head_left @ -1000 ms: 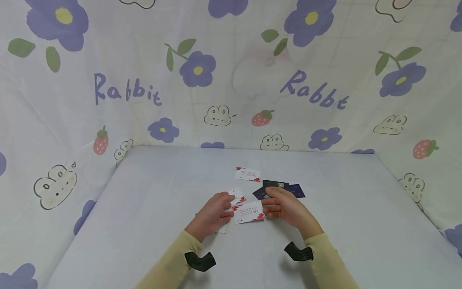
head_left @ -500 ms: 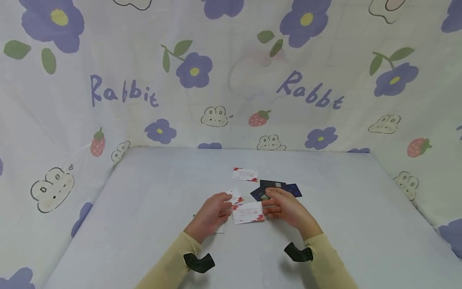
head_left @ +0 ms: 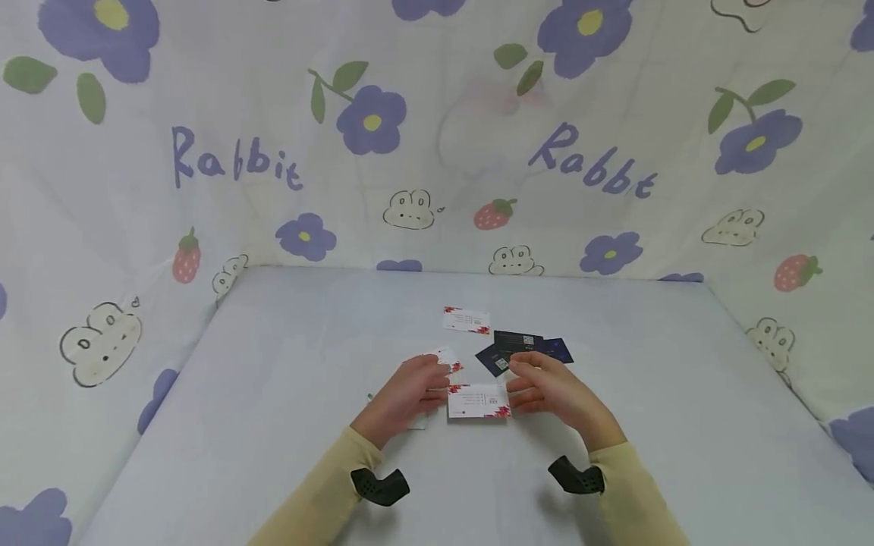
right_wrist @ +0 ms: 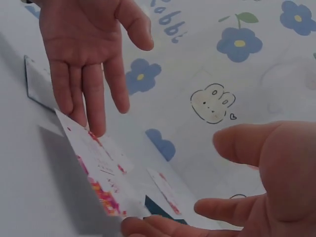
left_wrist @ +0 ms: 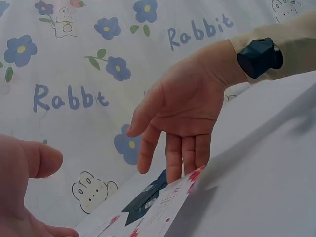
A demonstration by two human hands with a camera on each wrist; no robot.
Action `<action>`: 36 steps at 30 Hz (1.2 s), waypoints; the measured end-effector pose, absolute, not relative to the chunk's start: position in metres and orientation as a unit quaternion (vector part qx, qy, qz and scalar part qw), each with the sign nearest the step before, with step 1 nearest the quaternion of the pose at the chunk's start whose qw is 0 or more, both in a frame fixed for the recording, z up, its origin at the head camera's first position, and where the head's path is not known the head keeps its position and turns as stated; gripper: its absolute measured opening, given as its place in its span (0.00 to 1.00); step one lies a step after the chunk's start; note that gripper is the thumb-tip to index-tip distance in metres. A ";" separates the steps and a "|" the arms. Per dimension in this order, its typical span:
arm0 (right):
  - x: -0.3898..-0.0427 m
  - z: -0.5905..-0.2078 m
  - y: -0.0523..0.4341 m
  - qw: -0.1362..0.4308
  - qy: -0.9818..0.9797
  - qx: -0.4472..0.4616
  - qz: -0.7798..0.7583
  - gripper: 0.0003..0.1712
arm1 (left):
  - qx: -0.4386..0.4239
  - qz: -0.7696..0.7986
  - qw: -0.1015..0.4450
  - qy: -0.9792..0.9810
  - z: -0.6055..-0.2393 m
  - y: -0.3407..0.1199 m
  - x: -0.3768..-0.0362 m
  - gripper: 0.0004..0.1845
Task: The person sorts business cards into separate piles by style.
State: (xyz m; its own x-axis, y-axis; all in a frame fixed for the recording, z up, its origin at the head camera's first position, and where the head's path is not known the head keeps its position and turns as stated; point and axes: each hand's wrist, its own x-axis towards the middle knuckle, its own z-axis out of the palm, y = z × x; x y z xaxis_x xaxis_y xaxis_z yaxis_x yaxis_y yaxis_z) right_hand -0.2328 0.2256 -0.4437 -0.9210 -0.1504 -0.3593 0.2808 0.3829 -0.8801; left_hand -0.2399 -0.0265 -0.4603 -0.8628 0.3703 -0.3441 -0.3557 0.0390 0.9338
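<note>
A white business card (head_left: 479,400) with red floral corners lies between my two hands in the head view, a shadow under its near edge. The straight fingertips of my left hand (head_left: 403,398) touch its left end. At its right end are the extended fingers of my right hand (head_left: 563,394), thumb apart on top. Both palms face inward; the right wrist view shows my left palm (right_wrist: 84,44), and the left wrist view my right palm (left_wrist: 190,103). Another floral white card (head_left: 448,356) lies just beyond the left fingers. Most of a further pale card (head_left: 417,422) is hidden beneath the left hand.
Several dark business cards (head_left: 517,343) overlap beyond my right hand. Farther back lies one more floral white card (head_left: 467,320). The white tabletop (head_left: 307,341) ends at a cloth wall (head_left: 464,152) printed with flowers, strawberries and rabbits. A black camera sits on each wrist.
The white card between the hands has shifted slightly right and turned so its edges sit squarer to me. My right hand has moved a little right with it. The head view has tilted slightly.
</note>
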 end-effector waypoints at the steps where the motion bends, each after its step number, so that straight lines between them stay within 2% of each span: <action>1: -0.233 -0.444 0.225 0.199 0.814 0.040 -0.544 0.34 | 0.006 0.689 0.263 0.675 -0.460 -0.027 -0.240 0.37; 9: -0.233 -0.446 0.221 0.215 0.834 0.038 -0.507 0.31 | 0.008 0.655 0.265 0.708 -0.460 -0.028 -0.238 0.39; 22: -0.230 -0.444 0.219 0.210 0.848 0.038 -0.486 0.34 | 0.021 0.636 0.262 0.725 -0.468 -0.028 -0.239 0.40; 29: -0.230 -0.444 0.219 0.208 0.850 0.047 -0.481 0.32 | 0.021 0.631 0.258 0.731 -0.470 -0.026 -0.237 0.39; 36: -0.230 -0.443 0.223 0.186 0.852 0.055 -0.486 0.32 | 0.027 0.636 0.245 0.731 -0.464 -0.028 -0.238 0.38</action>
State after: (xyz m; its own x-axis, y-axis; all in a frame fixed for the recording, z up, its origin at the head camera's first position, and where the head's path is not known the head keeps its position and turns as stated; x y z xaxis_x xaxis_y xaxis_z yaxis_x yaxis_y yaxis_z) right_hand -0.2298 0.2227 -0.4433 -0.9245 -0.0878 -0.3709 0.2747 0.5211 -0.8081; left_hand -0.2379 -0.0278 -0.4640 -0.8788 0.3508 -0.3237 -0.2719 0.1894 0.9435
